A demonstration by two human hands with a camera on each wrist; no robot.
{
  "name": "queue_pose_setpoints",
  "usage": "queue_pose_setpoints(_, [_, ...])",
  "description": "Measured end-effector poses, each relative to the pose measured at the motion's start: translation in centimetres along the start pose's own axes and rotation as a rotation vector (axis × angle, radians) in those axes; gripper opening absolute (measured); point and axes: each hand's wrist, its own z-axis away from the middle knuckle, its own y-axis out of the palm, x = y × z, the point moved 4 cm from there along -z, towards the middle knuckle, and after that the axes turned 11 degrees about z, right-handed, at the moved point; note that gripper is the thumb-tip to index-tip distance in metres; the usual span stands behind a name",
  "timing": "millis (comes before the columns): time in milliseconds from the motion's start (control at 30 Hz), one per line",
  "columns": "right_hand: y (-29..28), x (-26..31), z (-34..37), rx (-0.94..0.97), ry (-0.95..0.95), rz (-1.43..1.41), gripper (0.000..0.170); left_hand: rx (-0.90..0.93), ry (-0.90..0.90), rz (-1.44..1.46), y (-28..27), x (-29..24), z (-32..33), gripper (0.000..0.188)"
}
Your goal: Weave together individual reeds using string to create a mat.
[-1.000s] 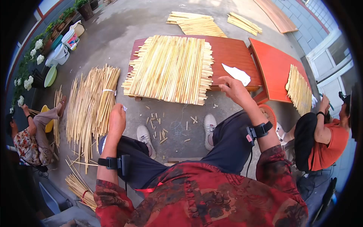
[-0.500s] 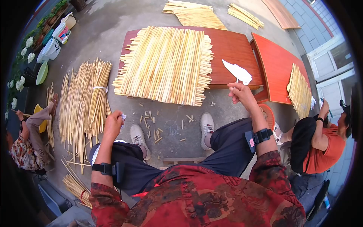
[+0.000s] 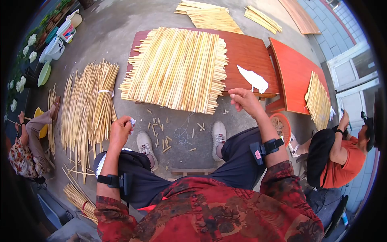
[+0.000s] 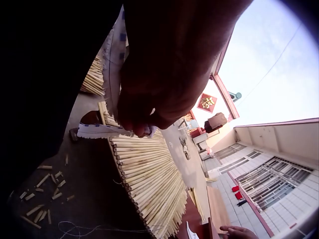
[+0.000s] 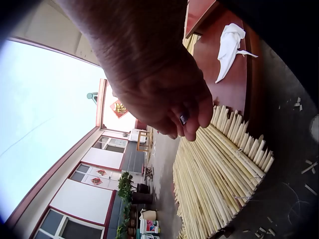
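A red-and-black patterned shirt (image 3: pixel 201 201) and dark trousers (image 3: pixel 242 155) are seen nearest. By the left hand (image 3: pixel 120 131), held above the left knee, a white strip (image 4: pixel 102 131) is pinched in a narrow grip, its length marked with blue. The right hand (image 3: pixel 246 103) is raised just in front of the counter (image 3: pixel 250 44); its grip is loose, the fingers lightly bent. A small dark item is seen at one of its fingers, but what it is cannot be told. Between the shoes (image 3: pixel 145 146), short cut pieces (image 3: pixel 166 142) and a tangled thread (image 3: pixel 182 136) are scattered on the floor.

Beyond, the counter is largely covered by a mat of pale sticks (image 3: pixel 173 70), and a white cloth (image 3: pixel 253 79) is laid near its front edge. To the left, a bundle of long sticks (image 3: pixel 105 109) is bound with a white tie. Farther off, more sticks (image 3: pixel 213 19) are spread on the ground.
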Motion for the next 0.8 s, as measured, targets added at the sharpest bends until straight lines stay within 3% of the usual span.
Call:
queue_pose_setpoints(500, [2.0, 0.4, -1.1, 0.078, -0.008, 0.095, 0.027, -0.026, 0.096, 0.041, 0.4, -0.3, -0.2, 0.012])
queue_pose_setpoints(800, [2.9, 1.4, -1.4, 0.1, 0.0, 0.111, 0.027, -0.026, 0.038, 0.136, 0.4, -0.3, -0.2, 0.012])
